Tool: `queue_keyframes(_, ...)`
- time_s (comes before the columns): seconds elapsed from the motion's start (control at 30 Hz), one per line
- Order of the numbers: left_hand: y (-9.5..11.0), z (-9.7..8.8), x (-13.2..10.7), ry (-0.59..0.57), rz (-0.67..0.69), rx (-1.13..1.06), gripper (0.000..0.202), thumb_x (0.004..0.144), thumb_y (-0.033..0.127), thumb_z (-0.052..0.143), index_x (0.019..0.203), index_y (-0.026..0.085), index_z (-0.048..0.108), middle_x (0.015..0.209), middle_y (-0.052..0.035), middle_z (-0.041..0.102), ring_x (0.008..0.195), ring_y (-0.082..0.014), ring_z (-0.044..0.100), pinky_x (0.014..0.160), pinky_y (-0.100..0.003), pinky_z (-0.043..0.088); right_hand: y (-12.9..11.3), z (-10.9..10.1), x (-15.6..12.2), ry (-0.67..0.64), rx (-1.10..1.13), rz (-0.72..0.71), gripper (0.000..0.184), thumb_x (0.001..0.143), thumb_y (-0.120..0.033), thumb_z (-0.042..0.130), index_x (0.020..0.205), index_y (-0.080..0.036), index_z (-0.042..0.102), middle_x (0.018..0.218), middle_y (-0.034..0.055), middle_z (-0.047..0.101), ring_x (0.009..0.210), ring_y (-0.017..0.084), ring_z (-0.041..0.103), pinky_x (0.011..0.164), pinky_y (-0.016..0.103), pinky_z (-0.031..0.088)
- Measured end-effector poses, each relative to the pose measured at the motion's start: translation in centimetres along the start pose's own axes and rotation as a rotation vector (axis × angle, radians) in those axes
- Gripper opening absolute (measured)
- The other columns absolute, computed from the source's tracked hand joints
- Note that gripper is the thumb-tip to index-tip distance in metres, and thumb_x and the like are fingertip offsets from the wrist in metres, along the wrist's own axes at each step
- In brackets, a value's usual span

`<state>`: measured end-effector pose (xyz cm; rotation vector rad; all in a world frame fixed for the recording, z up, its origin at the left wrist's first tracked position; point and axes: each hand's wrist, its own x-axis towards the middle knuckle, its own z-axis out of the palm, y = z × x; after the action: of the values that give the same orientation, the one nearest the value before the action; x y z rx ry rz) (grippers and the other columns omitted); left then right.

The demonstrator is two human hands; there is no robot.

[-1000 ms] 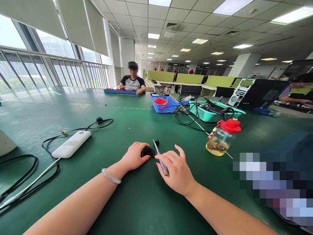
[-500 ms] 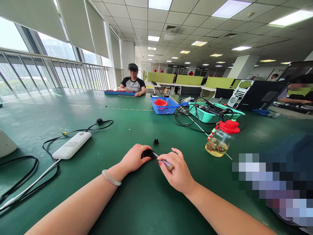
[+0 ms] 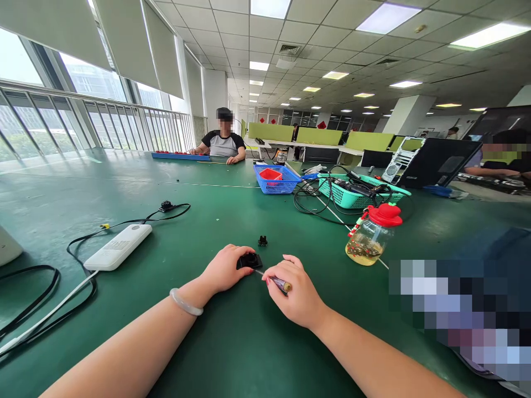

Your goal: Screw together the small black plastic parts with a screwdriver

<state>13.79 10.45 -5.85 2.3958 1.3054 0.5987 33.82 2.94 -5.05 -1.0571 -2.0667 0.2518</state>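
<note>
My left hand (image 3: 226,269) rests on the green table (image 3: 232,342) with its fingers closed round a small black part (image 3: 249,260). A pale bangle (image 3: 185,303) sits on that wrist. My right hand (image 3: 295,293) pinches a small screwdriver (image 3: 279,282), and its thin tip points left, right at the black part's near edge. A second small black piece (image 3: 263,241) lies loose on the table just beyond both hands.
A white power bank (image 3: 117,246) with black and white cables lies at left. A glass jar with a red lid (image 3: 371,234) stands at right. Blue basket (image 3: 276,179) and teal basket (image 3: 360,191) with cables sit further back. Other people sit at the far end and at right.
My right hand has drawn nearer and swung the screwdriver down from pointing away to pointing left, its tip now at the black part. My left hand has stayed on the part.
</note>
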Motion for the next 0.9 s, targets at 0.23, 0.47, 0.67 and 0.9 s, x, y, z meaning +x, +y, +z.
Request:
queue_keyframes(0.23,0.4,-0.2,-0.1,-0.052,0.05,0.019,0.045,0.077,0.031,0.069,0.12,0.026,0.06,0.113,-0.0026,0.07,0.106,-0.0247,0.059,0.095,-0.039,0.047,0.1,0.3,0.1,-0.066,0.095,0.085,0.012,0.087,-0.019,0.05,0.083,-0.024,0.061,0.08,-0.0027,0.068,0.073,0.015,0.061,0.101,0.045,0.033)
queue_keyframes(0.47,0.3,-0.1,-0.1,-0.023,0.063,0.024,0.041,0.078,0.033,0.067,0.118,0.027,0.06,0.11,-0.0029,0.07,0.103,-0.0243,0.06,0.093,-0.038,0.048,0.4,-0.1,0.1,0.137,0.078,0.086,0.018,0.087,-0.02,0.045,0.074,-0.024,0.057,0.07,-0.0027,0.066,0.065,0.015,0.058,0.101,0.044,0.034)
queue_keyframes(0.67,0.3,-0.2,-0.2,-0.006,0.027,0.026,0.039,0.077,0.032,0.066,0.116,0.027,0.061,0.107,-0.0031,0.07,0.102,-0.0246,0.061,0.092,-0.038,0.049,0.5,-0.1,0.3,0.069,0.05,0.148,0.019,0.087,-0.022,0.044,0.075,-0.024,0.058,0.074,-0.0015,0.067,0.073,0.017,0.061,0.088,0.036,0.042)
queue_keyframes(0.9,0.4,0.0,-0.1,-0.037,0.027,0.035,0.039,0.082,0.016,0.054,0.119,0.029,0.06,0.109,-0.0039,0.07,0.109,-0.0242,0.058,0.099,-0.042,0.046,1.1,-0.1,0.2,0.171,0.169,0.294,0.023,0.09,-0.033,0.046,0.079,-0.022,0.062,0.076,0.0017,0.066,0.074,0.018,0.058,0.071,0.028,0.044)
